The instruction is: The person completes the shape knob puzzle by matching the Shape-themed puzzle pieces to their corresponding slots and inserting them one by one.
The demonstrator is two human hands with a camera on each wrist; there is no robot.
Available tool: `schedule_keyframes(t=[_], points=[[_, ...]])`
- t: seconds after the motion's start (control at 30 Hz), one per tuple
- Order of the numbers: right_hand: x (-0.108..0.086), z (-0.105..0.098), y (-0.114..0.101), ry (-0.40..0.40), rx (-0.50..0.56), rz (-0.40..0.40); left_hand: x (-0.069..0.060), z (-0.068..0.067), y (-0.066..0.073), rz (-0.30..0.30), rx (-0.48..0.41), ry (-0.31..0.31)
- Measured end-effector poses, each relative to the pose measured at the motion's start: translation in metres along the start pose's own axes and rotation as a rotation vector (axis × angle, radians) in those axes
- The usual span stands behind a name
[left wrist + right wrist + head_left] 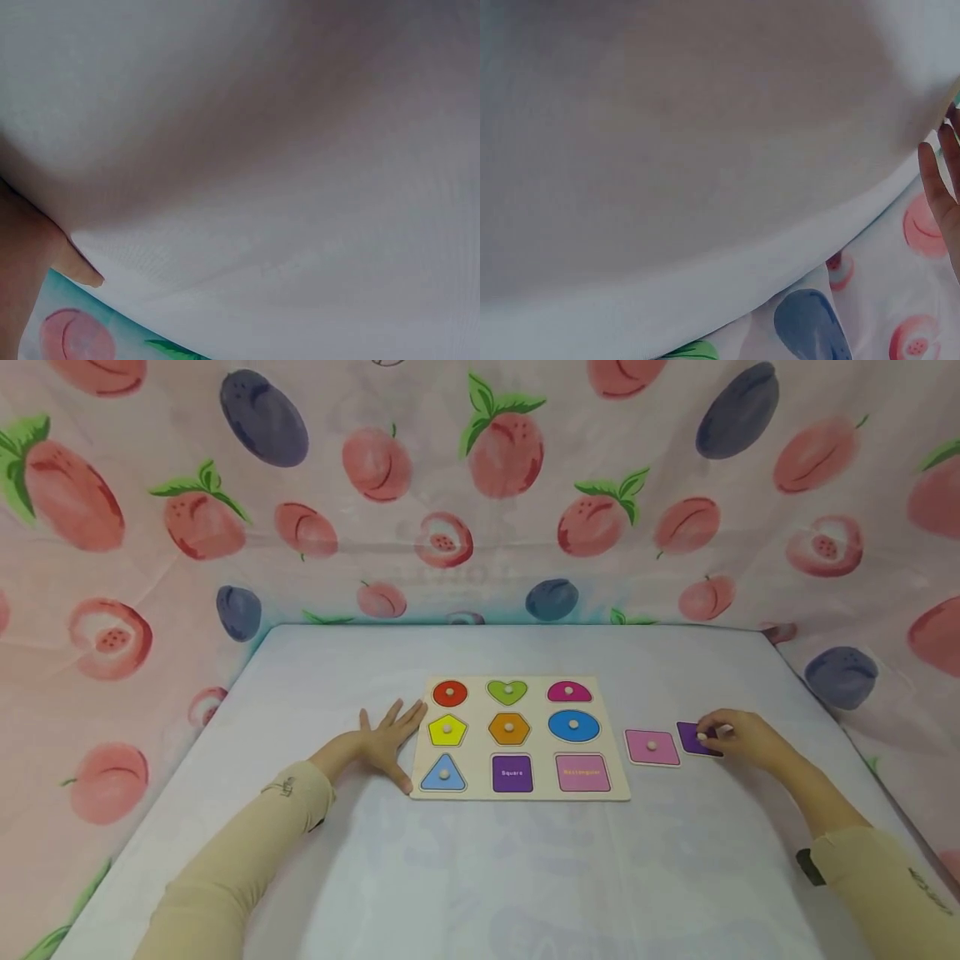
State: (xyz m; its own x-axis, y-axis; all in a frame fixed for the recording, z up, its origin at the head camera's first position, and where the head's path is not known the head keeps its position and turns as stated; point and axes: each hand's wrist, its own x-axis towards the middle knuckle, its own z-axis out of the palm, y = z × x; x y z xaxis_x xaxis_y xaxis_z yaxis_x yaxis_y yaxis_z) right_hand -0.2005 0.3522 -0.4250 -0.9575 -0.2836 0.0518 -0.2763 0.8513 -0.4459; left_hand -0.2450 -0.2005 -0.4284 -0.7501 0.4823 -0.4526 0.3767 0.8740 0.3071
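Note:
A pale shape puzzle board (472, 742) lies on the table in the head view. My left hand (384, 747) has its fingers spread, with thumb and fingertips touching the board's left edge. To the right, my right hand (744, 740) pinches the knob of the purple square puzzle piece (687, 737); whether the piece is lifted cannot be told. Beside it lies the pink rectangle puzzle piece (641, 747). The board's purple square recess (512, 783) and pink rectangle recess (582, 783) show printed words and no knobs. Both wrist views catch only part of the hands.
Several knobbed pieces sit in the board, among them a red circle (450, 700), green heart (507, 697) and blue triangle (442, 783). A white cloth covers the table (510, 868). Fruit-patterned fabric (450, 585) rises behind it and at both sides.

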Motion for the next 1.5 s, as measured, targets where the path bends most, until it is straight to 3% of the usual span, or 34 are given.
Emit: schedule_keyframes(t=[0.4, 0.83, 1.33, 1.5], points=[[0.004, 0.002, -0.003, 0.061, -0.005, -0.025, 0.0, 0.002, -0.005, -0.011, 0.001, 0.002], [0.011, -0.005, -0.005, -0.04, 0.026, 0.023, -0.002, -0.002, -0.004, 0.01, 0.002, 0.008], [0.009, -0.01, -0.003, -0.088, -0.01, 0.026, 0.0, 0.0, -0.002, 0.027, -0.003, -0.001], [0.01, -0.007, -0.008, -0.061, -0.026, -0.005, 0.001, 0.001, -0.003, 0.022, -0.001, -0.003]])
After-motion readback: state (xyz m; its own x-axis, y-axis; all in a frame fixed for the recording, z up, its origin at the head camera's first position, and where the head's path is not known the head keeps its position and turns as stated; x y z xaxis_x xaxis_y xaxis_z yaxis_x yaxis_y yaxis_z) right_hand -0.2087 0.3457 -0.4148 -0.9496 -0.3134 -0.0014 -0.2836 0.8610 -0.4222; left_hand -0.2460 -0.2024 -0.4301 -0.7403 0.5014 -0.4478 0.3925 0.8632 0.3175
